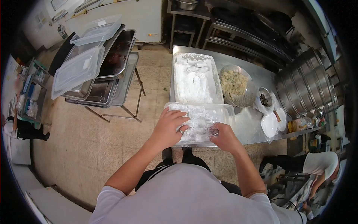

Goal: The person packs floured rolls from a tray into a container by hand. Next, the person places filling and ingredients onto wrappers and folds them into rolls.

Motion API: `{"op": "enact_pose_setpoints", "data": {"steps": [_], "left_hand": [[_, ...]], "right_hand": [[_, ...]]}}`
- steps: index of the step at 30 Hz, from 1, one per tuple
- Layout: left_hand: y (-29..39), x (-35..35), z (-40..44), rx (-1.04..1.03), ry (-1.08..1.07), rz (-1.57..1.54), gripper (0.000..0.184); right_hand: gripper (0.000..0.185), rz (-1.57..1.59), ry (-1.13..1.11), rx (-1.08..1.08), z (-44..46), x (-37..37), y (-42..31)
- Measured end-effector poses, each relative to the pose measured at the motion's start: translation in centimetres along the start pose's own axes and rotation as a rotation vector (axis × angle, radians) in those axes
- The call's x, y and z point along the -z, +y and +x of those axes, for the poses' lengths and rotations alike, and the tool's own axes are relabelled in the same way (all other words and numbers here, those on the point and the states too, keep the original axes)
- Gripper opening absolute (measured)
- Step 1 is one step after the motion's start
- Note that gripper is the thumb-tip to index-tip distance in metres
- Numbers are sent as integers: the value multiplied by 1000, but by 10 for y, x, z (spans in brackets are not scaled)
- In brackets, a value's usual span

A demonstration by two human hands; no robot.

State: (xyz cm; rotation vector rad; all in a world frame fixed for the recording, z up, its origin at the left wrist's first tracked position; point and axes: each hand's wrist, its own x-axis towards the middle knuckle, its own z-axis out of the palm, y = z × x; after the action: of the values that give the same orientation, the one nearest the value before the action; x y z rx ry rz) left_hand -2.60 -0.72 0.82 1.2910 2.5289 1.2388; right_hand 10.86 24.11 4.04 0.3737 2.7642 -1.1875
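A clear plastic container [230, 115] at the front edge of the steel table holds several white, flour-dusted rolls [196, 116] in rows. My left hand [171, 126] lies over the container's left side, its fingers spread on the rolls, with a ring on one finger. At the container's right part, my right hand [222, 136] has its fingers pressed together by the rolls; what they hold, if anything, is too small to make out. Just behind stands a large tray [194, 86] of white flour with a few more rolls at its far end.
On the steel table [242, 128] are a bowl of pale filling [234, 83], a small metal bowl [264, 98], white plates [269, 125] and a large steel pot [304, 82]. Stacked trays and lids [78, 71] stand left. Another person [320, 163] bends at the right.
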Motion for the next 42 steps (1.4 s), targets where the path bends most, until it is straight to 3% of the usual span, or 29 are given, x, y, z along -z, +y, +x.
{"op": "enact_pose_setpoints", "data": {"steps": [15,21,22,25,27,34,37,40,42], "left_hand": [[6,-3,-11,-52,38,-66,26],[35,-21,-5,-89,-22,40,45],[37,-25,-3,-70,-100,74,57],[51,-41,10,45,-55,165,68],[52,-46,17,109,-133,238,75],[59,-53,22,206,-223,336,86],[71,-50,25,263,-163,345,87],[70,-57,19,337,-160,387,87],[68,-60,19,338,-145,398,86]], "right_hand": [[39,-12,110,-28,2,-19,-20],[38,23,116,31,21,16,-23],[37,-10,132,77,32,27,-15],[29,-18,154,145,71,58,-5],[26,7,131,160,103,75,2],[30,-123,-265,332,241,49,55],[35,-344,-183,498,284,29,65],[39,-634,7,359,360,27,87],[39,-766,72,405,398,24,121]]}}
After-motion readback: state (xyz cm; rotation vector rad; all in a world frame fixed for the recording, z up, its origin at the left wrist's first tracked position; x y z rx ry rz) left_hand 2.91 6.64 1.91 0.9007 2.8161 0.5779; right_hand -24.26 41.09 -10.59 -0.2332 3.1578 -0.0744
